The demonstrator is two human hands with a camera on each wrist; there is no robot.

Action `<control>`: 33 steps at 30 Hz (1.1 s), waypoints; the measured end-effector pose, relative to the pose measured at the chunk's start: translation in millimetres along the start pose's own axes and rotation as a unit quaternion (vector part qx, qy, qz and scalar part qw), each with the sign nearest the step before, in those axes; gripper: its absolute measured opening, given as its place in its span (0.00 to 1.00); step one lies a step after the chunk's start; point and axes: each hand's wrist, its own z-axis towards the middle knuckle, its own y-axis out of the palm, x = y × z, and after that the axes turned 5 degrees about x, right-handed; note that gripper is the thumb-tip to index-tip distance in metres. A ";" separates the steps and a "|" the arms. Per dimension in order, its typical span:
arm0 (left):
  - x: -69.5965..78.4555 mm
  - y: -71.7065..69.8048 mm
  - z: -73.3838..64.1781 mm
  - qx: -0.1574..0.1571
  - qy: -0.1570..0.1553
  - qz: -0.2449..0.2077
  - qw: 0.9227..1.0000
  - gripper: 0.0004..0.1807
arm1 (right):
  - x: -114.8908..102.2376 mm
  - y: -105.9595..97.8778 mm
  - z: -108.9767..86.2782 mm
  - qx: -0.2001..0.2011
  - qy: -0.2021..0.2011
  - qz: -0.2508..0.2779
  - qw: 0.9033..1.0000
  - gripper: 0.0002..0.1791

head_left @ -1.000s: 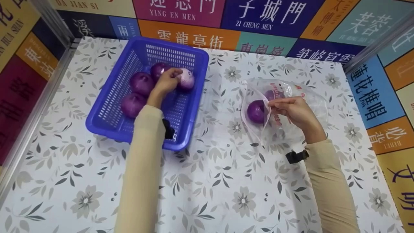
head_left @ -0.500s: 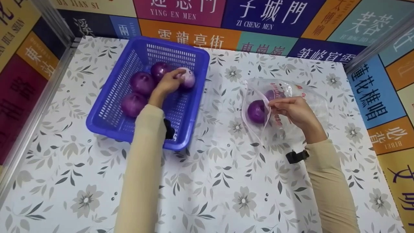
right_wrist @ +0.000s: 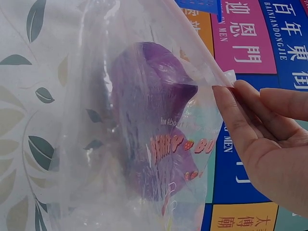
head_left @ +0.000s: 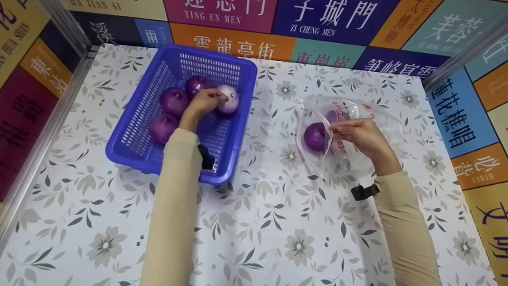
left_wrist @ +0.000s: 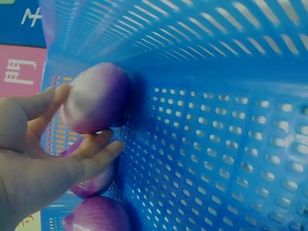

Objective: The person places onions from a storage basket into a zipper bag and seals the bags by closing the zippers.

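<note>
In the blue basket [head_left: 240, 131] lie several red onions. My left hand [head_left: 204, 102] is in the basket, its thumb and fingers around a pale-patched onion [head_left: 229, 100] by the right wall. The left wrist view shows the thumb on one side of that onion [left_wrist: 98, 98] and fingers beneath it. My right hand [head_left: 363, 137] pinches the rim of a clear plastic bag [head_left: 365, 159] with red print, and its mouth gapes toward the basket. One onion [head_left: 315, 137] sits just inside the mouth, and another purple one [head_left: 336, 116] shows through the film behind it.
Beside my left hand are three darker onions: one at the back [head_left: 196, 86], one in the middle [head_left: 174, 101] and one nearer me [head_left: 163, 129]. A flower-patterned cloth [head_left: 258, 222] covers the table. Colourful lettered panels [head_left: 234, 43] enclose its back and sides.
My left hand has shifted slightly toward me, and its fingers have drawn in at the pale-patched onion, which shows more of its surface. The right hand and bag have stayed put.
</note>
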 end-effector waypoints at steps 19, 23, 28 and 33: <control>6.8 2.8 1.1 -0.005 -0.005 -0.036 0.999 0.17 | 1.4 0.4 1.7 -0.001 -0.009 0.018 1.000 0.11; 5.6 1.8 0.7 -0.003 -0.012 -0.022 1.000 0.16 | 1.4 0.5 1.4 0.000 -0.008 0.015 1.000 0.11; 4.4 1.3 -0.2 0.001 -0.021 -0.022 1.000 0.15 | 2.1 0.1 1.2 0.002 -0.007 0.013 1.000 0.10; 5.0 1.6 1.6 -0.001 0.009 0.004 1.000 0.26 | 1.8 0.2 0.7 0.002 -0.006 0.001 1.000 0.11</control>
